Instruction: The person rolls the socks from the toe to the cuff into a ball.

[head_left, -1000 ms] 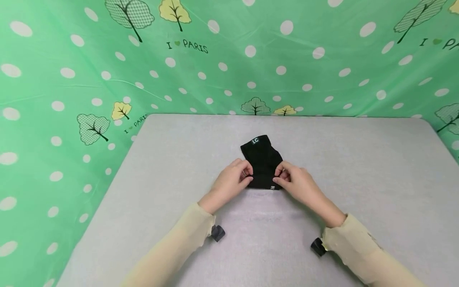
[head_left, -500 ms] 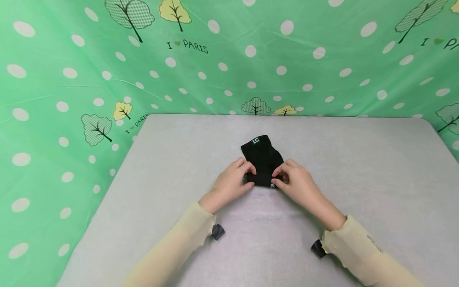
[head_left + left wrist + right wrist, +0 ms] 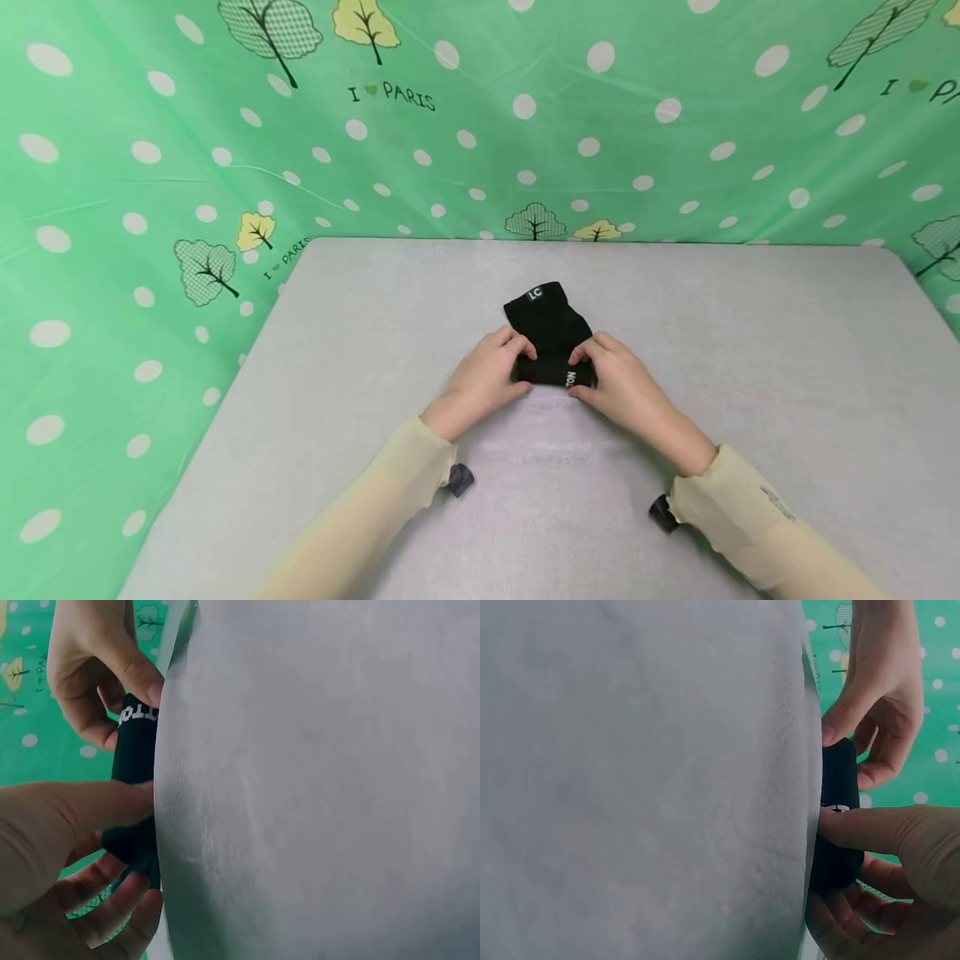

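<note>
A black sock lies on the grey table, its cuff with white "LC" lettering toward the far side. The near end is rolled into a thick band with white letters reading "TON" at its right. My left hand grips the left end of that roll, thumb on the near side and fingers over the far side. At the right end my right hand holds the roll the same way. In the left wrist view the rolled sock shows between both hands; the right wrist view shows it too.
The grey table extends around the sock on all sides. Behind it hangs a green polka-dot curtain printed with trees. A dark wrist device sits at the left sleeve, another at the right.
The sock's near end has rolled away from me into a thicker band, and more white lettering has turned into view. Both hands have shifted slightly; the "LC" cuff has stayed put.
</note>
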A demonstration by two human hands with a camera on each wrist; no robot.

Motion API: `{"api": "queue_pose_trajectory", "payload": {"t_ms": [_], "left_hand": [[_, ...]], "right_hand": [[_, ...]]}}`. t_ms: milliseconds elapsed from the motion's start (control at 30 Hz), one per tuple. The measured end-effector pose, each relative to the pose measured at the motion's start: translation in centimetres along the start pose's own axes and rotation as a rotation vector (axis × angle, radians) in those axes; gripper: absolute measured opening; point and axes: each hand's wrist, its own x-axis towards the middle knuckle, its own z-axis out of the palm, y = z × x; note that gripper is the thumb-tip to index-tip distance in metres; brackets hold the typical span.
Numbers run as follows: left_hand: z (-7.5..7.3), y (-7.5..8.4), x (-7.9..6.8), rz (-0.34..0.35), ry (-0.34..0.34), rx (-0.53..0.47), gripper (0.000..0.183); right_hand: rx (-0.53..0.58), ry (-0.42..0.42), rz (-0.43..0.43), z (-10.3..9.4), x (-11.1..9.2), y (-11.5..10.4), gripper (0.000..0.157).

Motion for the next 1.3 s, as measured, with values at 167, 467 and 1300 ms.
{"api": "queue_pose_trajectory", "payload": {"t_ms": [167,467,1300], "left_hand": [[0.2,0.0,0.3,-0.001,0.015,0.009,0.03],[0.1,-0.4,0.4,-0.056,0.007,-0.093,0.028],[-0.4,-1.2,-0.6,-0.203,-0.003,-0.37,0.02]], "right_hand": [[-0.007,-0.008,0.014,0.0,0.2,0.0,0.032],[0.028,-0.009,0.067,-0.3,-0.2,0.0,0.023],[0.221,-0.01,0.126,-0.8,-1.0,0.1,0.013]]}}
